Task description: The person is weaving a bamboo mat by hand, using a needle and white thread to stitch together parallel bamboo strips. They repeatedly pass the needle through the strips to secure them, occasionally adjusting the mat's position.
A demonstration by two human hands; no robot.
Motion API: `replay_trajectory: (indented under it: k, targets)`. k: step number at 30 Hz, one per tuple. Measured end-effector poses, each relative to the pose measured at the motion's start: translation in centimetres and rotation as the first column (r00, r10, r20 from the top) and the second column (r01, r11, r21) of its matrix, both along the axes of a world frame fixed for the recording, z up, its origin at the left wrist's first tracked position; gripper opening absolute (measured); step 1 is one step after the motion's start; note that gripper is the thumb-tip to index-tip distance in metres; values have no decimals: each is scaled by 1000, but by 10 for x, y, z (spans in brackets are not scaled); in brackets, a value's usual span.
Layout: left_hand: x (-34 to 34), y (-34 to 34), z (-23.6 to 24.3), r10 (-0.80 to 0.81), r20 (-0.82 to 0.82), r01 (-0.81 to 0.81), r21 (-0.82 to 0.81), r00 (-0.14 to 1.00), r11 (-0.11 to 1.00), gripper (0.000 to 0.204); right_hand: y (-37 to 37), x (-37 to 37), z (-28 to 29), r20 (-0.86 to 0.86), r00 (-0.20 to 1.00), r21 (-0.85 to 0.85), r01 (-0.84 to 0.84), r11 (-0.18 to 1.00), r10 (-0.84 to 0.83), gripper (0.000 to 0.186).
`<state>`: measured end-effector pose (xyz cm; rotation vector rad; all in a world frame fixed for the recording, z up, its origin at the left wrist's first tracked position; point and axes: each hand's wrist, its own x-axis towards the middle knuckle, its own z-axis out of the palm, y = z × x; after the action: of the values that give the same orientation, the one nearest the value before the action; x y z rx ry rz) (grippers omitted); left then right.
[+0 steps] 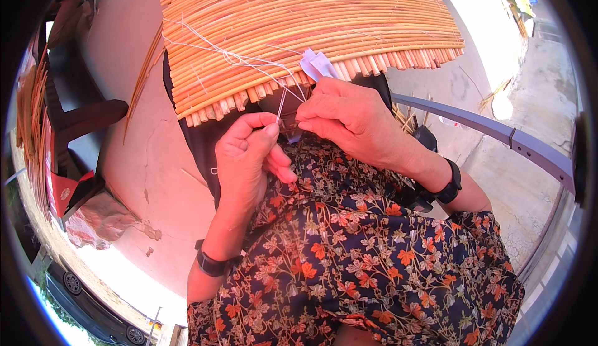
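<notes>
A mat of thin tan reeds (299, 19) lies across the upper middle, its near edge a row of short cut reed ends. White string (230, 56) runs loosely over the mat and down to both hands. My left hand (246, 153) pinches the string between thumb and forefinger, the other fingers curled. Close by, my right hand (352, 118) has thumb and fingers pressed together where another strand of the string enters. A pale lilac strip (317, 66) that looks like cloth or paper sits at the mat's near edge, just above my right hand.
A curved grey metal bar (486, 118) crosses at the right. At the left stand a dark chair-like frame (87, 115) and a pinkish rock (99, 218). Loose reeds (143, 78) lean beside the mat. A dark car (93, 308) shows at the lower left.
</notes>
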<state>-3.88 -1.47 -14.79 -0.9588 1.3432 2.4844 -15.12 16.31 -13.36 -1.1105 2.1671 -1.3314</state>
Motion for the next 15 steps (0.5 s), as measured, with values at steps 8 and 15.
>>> replay_trajectory:
  k: [8,15]
  targets:
    - [-4,5,8,-2,-5,2,-7,1000,1000,12,-4,10,-9,-39,999,11,37,999,-37,11]
    - [-4,5,7,21,-7,-20,50,1000,999,11,-3,11,-9,-31,998,28,55,998,-54,11]
